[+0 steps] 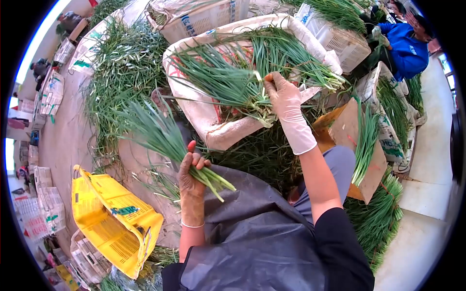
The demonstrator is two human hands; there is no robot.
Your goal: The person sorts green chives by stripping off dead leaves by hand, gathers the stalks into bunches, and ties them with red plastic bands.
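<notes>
- Two gloved hands work around one white, cloth-lined tub (223,136), the landmark here.
- Left hand (192,172): outside the tub, off its near left edge. Its fingers are curled closed around one bunch (158,133) of long green leaves, pale stalk ends pointing right, leaf tips fanning left.
- Right hand (284,94): at the tub's near right edge, fingertips bent inward beside the stalk ends of the pile (211,72); whether they pinch a stalk cannot be told.
- The pile lies inside the tub, too many leaves to count, some reaching over its right rim.
- Between the two hands runs the tub's near rim; the bunch is apart from it.
- Nearer than the tub, one dark apron (252,233) covers the person's lap.
- Left of the tub, one large heap (126,72) of leaves; past that, a strip of bare floor (60,131) runs lengthwise.
- Near left of the tub, one yellow crate (92,189) lies tilted, well apart from it.
- Right of the tub, one cardboard sheet (340,127) with leaves on it.
- Beyond the tub's far right corner, a person in blue (407,51).
</notes>
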